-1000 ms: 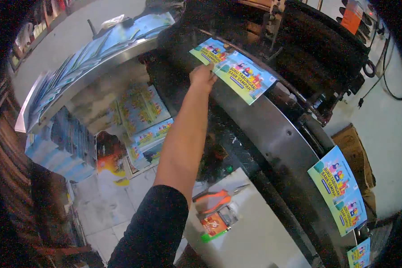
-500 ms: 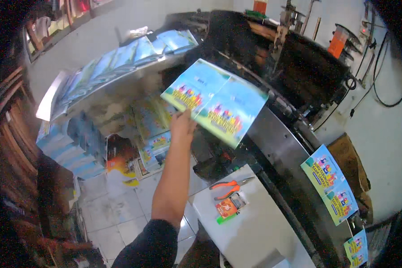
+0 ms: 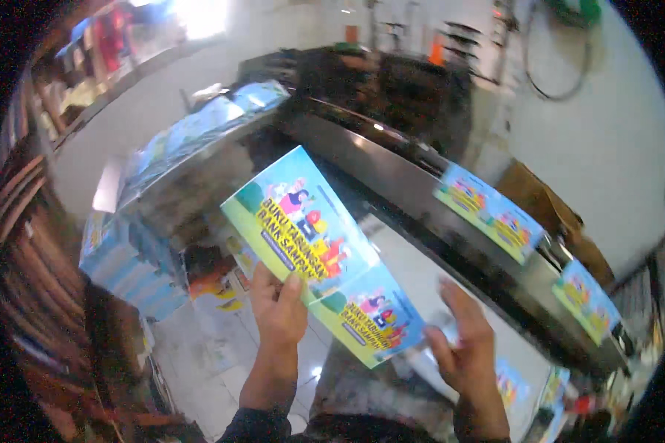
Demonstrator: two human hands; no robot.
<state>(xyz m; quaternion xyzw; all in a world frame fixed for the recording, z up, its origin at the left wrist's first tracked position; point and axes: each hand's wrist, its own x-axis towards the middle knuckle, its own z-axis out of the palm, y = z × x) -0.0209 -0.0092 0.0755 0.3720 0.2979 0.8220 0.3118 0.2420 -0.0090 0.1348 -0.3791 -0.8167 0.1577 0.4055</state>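
Observation:
A printed cover sheet [image 3: 314, 247], blue and green with two identical cartoon designs and yellow lettering, is tilted in front of me. My left hand [image 3: 279, 314] pinches its lower left edge, the thumb lying on top. To the right of the sheet, my right hand [image 3: 467, 341] has its fingers apart and holds nothing. Its thumb is close to the sheet's lower right edge; whether it touches I cannot tell. Behind the sheet lies a pale tabletop [image 3: 410, 251], partly covered from view.
Similar sheets [image 3: 488, 214] rest along the metal bench [image 3: 369, 151] of a dark machine [image 3: 414, 96]. Overlapping sheets [image 3: 210, 122] line a shelf at the far left, above stacked blue bundles [image 3: 129, 262]. Brown cardboard [image 3: 550, 196] leans by the right wall.
My left hand has brought the sheet closer and lower, turning it. My right hand has come into view beside it. The view has swung, and the pliers on the tabletop are no longer visible.

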